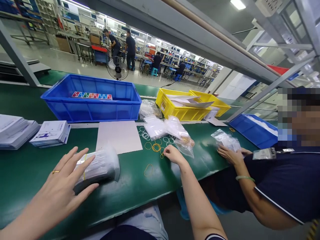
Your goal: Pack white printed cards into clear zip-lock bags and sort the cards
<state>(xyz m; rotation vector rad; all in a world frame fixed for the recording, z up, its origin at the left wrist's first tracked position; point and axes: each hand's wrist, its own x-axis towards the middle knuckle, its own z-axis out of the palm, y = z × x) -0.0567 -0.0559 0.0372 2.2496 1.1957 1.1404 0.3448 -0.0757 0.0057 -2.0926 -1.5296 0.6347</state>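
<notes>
My left hand (63, 185), with a gold ring on one finger, rests with spread fingers on the near end of a bundle of clear plastic bags (98, 166) bound by a yellow rubber band, lying on the green table (140, 193). My right hand (173, 154) reaches out to the right and pinches at a cluster of yellow rubber bands (157, 147) scattered on the table. One loose yellow band (148, 170) lies nearer the table's front edge.
A grey sheet (120, 136) lies behind the bundle. Small plastic bags (165, 128) are piled beyond the bands. A blue bin (92, 98), yellow bins (182, 106) and booklet stacks (51, 133) stand around. A co-worker at right handles a bag (226, 141).
</notes>
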